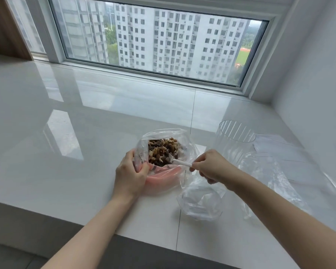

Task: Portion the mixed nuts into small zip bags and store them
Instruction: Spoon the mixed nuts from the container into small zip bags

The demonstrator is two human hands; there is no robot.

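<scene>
A clear plastic bag (188, 148) full of mixed nuts (162, 151) stands open in the middle of the white counter, seemingly set in a pink bowl (163, 176). My left hand (130, 171) grips the bag's near left edge. My right hand (209, 166) pinches the handle of a white plastic spoon (179, 162), whose tip is dipped into the nuts. A small empty zip bag (201, 200) lies open just below my right hand.
A tall clear ribbed plastic container (235, 140) stands empty to the right of the nuts. More clear bags (275, 171) lie flat at the far right. The counter's front edge (124, 236) runs close to me; a window fills the back wall.
</scene>
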